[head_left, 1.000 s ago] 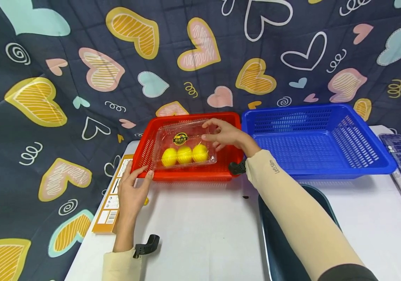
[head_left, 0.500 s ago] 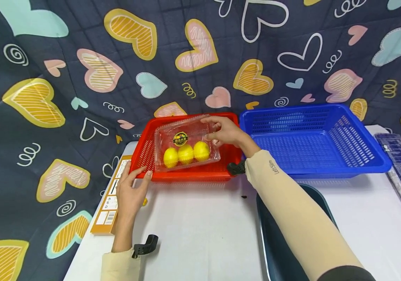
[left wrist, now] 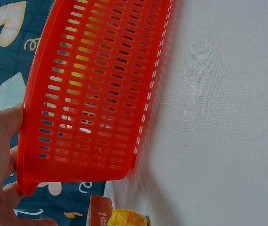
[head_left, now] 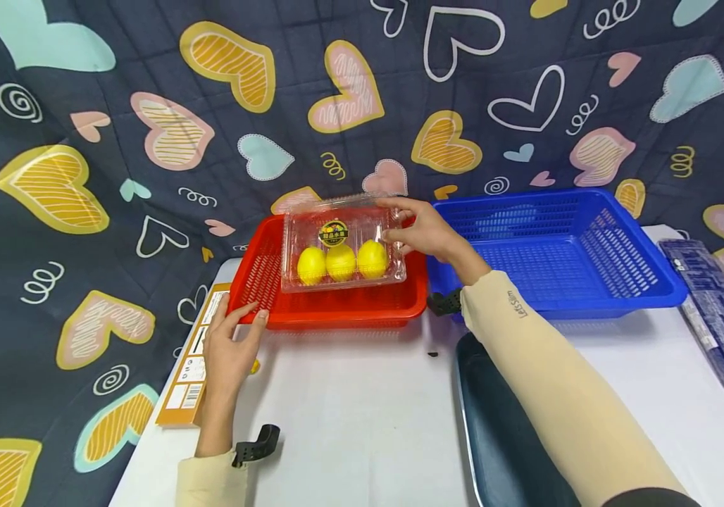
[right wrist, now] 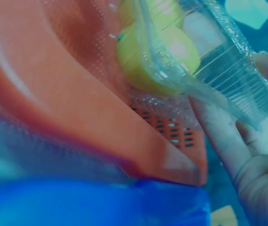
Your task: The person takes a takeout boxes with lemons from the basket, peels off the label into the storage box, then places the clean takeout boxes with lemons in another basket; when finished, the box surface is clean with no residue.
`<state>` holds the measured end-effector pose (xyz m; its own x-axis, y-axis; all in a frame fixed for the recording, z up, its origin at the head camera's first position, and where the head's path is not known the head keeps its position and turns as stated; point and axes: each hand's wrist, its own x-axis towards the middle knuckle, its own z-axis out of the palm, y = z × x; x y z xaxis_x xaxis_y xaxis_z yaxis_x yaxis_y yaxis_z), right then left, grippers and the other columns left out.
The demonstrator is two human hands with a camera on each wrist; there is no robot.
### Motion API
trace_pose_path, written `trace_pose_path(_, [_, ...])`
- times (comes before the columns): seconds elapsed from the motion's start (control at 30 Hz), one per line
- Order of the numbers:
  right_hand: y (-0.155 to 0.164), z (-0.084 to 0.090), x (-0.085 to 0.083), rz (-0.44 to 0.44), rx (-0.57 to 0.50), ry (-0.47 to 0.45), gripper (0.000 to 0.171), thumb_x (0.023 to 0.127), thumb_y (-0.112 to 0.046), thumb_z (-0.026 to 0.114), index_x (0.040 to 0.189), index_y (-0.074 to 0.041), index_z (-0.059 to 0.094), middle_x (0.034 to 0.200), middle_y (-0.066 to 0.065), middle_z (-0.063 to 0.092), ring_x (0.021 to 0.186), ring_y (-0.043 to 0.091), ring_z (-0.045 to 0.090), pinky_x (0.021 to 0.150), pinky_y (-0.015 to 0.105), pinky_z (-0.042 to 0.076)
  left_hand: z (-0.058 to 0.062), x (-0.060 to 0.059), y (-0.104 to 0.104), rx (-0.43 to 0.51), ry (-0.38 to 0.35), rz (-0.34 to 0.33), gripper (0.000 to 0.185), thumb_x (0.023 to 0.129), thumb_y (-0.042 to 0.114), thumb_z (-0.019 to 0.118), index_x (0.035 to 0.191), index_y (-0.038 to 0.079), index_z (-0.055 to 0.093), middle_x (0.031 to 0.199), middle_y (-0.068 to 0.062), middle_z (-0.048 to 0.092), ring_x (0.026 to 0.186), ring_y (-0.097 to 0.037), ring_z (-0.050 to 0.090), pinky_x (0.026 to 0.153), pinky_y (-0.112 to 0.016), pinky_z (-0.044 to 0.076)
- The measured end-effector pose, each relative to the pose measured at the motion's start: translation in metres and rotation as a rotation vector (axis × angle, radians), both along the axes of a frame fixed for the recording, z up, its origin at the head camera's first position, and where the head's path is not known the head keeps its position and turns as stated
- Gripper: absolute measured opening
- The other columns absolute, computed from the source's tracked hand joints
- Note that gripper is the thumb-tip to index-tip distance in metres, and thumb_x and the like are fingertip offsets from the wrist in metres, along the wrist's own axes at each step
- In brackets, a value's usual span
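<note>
A clear plastic clamshell box [head_left: 298, 239] with a black-and-yellow label hangs tilted above the red basket [head_left: 336, 308]. Three yellow lemons [head_left: 340, 263] lie in a row inside the box. My right hand [head_left: 428, 231] grips the box by its right end, thumb in front; some of its fingers are hidden. Close up in the right wrist view, the fingers hold the box's clear edge [right wrist: 214, 96]. My left hand [head_left: 229, 352] holds the rim of the red basket at its front left corner. In the left wrist view, fingers lie around that red rim [left wrist: 28, 132].
A blue basket [head_left: 546, 253] stands right of the red one. In front of it sits a dark bin [head_left: 501, 422], partly under my right arm. An orange-and-white box [head_left: 192, 370] and a small yellow item [left wrist: 127, 218] are at left. A blue patterned package [head_left: 717, 310] lies far right.
My right hand has lifted the clamshell box with the lemons up and slightly right, so it now reaches above the basket's back rim. My left hand stays at the basket's corner.
</note>
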<state>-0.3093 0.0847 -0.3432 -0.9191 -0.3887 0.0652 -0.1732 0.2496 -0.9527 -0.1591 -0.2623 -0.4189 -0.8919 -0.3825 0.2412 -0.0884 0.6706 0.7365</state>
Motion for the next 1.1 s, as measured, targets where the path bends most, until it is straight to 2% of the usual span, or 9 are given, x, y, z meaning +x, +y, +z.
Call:
trace_pose_path(0.2, [0.013,0.017,0.013,-0.017,-0.084,0.012,0.062,0.093,-0.004,0.07,0.151,-0.018,0.051,0.12,0.017,0.046,0.076,0.019,0.071,0.067,0.034,0.064,0.001,0.001,0.0,-0.001,-0.028,0.002,0.046,0.095,0.04,0.069,0.132,0.014,0.069,0.167,-0.003,0.032,0.153,-0.037,0.03,0.115,-0.063,0.039])
trace_pose_path(0.33, [0.022,0.027,0.025,-0.025,-0.127,0.018,0.062,0.093,-0.001,0.07,0.15,-0.019,0.052,0.118,0.016,0.044,0.078,0.024,0.069,0.069,0.039,0.064,0.002,0.001,0.001,0.006,-0.044,0.005,0.047,0.095,0.041,0.068,0.134,0.015,0.068,0.168,-0.002,0.031,0.153,-0.036,0.029,0.114,-0.064,0.04])
trace_pose_path(0.43, [0.029,0.032,0.034,-0.043,-0.115,0.019,0.062,0.093,-0.002,0.07,0.149,-0.023,0.053,0.123,0.016,0.044,0.093,0.025,0.065,0.071,0.041,0.064,0.002,0.001,0.001,0.009,-0.036,0.005,0.047,0.095,0.042,0.068,0.134,0.015,0.069,0.168,-0.002,0.031,0.153,-0.036,0.029,0.115,-0.065,0.037])
trace_pose_path(0.53, [0.036,0.036,0.044,-0.065,-0.077,0.026,0.062,0.093,-0.005,0.07,0.149,-0.025,0.054,0.132,0.015,0.043,0.112,0.026,0.055,0.074,0.04,0.064,0.002,0.001,0.001,0.009,-0.037,0.007,0.048,0.095,0.043,0.068,0.134,0.016,0.068,0.168,-0.001,0.031,0.154,-0.036,0.028,0.116,-0.067,0.034])
trace_pose_path(0.63, [0.045,0.037,0.055,-0.084,-0.051,0.024,0.062,0.093,-0.006,0.071,0.149,-0.025,0.053,0.137,0.016,0.043,0.119,0.028,0.049,0.075,0.04,0.064,0.002,0.001,0.002,0.012,-0.051,0.01,0.049,0.095,0.045,0.067,0.135,0.017,0.067,0.169,0.0,0.03,0.154,-0.035,0.027,0.116,-0.069,0.032])
trace_pose_path(0.87, [0.061,0.032,0.081,-0.112,-0.007,0.012,0.063,0.094,-0.009,0.071,0.151,-0.027,0.05,0.133,0.019,0.045,0.11,0.035,0.063,0.076,0.038,0.064,0.002,0.002,0.002,0.004,-0.062,0.013,0.05,0.095,0.046,0.067,0.137,0.018,0.067,0.169,0.0,0.029,0.154,-0.036,0.026,0.116,-0.071,0.029])
trace_pose_path(1.1, [0.066,0.03,0.103,-0.13,-0.057,0.011,0.065,0.093,-0.005,0.071,0.15,-0.028,0.051,0.127,0.017,0.044,0.105,0.035,0.071,0.075,0.043,0.064,0.003,0.002,0.002,0.0,-0.058,0.01,0.05,0.095,0.045,0.067,0.137,0.017,0.066,0.169,-0.002,0.029,0.154,-0.036,0.027,0.116,-0.071,0.029])
